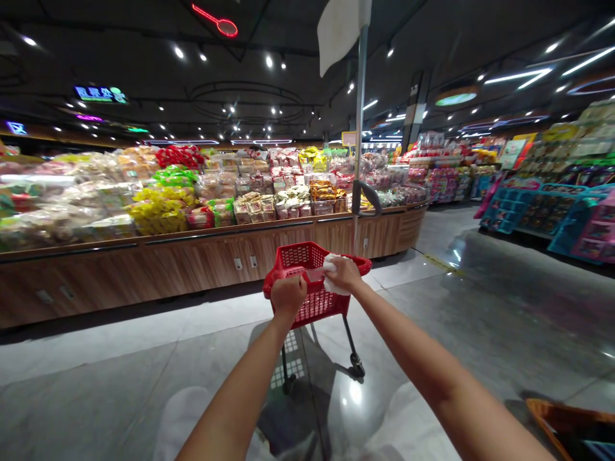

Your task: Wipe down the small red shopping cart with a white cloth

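Both forearms are bare from the lower edge of the picture up to the wrists, with no sleeve, cuff, watch, band or glove showing on either. The left hand (288,296) and the right hand (344,274) are bare too, and no rings can be made out at this size. Below the arms, two pale, whitish rounded shapes (180,416) show near the bottom edge, blurred; they look like light-coloured clothing over the knees, though the fabric cannot be told.

cart handle (314,276): hidden under hands
white cloth (331,282): mostly covered by right hand (342,272)
orange basket (567,426): cut off, bottom-right edge
snack packs (158,211): labels too blurred to read
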